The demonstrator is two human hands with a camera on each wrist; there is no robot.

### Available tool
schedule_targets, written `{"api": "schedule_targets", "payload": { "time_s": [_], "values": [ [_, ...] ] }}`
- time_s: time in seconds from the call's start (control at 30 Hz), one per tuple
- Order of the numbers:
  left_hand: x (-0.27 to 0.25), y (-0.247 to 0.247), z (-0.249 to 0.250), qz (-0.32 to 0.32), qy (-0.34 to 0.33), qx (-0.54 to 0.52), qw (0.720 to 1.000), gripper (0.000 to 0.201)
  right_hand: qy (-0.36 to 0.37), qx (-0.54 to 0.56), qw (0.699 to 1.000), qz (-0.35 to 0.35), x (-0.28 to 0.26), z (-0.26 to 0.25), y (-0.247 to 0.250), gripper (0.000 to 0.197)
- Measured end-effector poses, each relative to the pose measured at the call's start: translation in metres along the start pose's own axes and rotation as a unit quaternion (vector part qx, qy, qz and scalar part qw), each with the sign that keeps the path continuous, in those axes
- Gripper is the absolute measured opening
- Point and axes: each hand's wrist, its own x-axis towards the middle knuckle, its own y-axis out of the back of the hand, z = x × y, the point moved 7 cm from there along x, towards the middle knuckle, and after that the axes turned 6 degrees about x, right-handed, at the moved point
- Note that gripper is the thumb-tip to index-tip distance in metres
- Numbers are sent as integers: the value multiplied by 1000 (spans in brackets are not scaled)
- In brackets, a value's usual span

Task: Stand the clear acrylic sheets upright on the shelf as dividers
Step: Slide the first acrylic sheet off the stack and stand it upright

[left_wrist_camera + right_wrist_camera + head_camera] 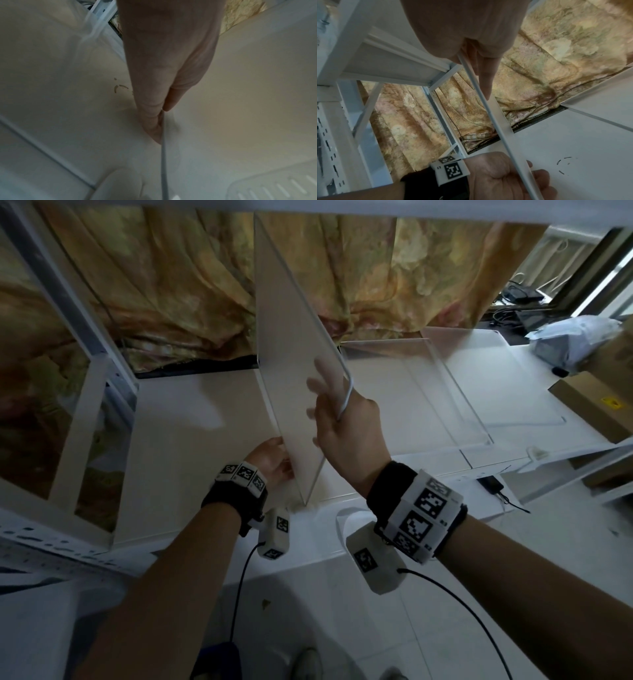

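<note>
I have an acrylic sheet (294, 364) standing on edge near the middle of the white shelf (191, 412), leaning slightly. My right hand (346, 429) pinches its near upper corner, fingers showing through the plastic, and my left hand (270, 460) grips the lower near edge. Another sheet (61, 364) stands upright at the left by the frame post (78, 313). More clear sheets (428, 392) lie flat to the right. A floral curtain (171, 285) hangs behind, and cardboard boxes (596, 405) crowd the shelf's right end.
</note>
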Motion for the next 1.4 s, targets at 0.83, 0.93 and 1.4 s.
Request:
{"api": "schedule_targets", "payload": {
  "time_s": [0.83, 0.93, 1.4],
  "values": [
    [21, 2, -13, 2, 17, -136, 991, 51, -55, -11, 997, -45, 42, -78, 28, 53],
    [20, 1, -14, 8, 22, -127, 992, 51, -48, -20, 996, -78, 52, -75, 19, 41],
    [14, 22, 21, 76, -77, 90, 990, 19, -53, -106, 978, -172, 48, -75, 6, 59]
  ]
}}
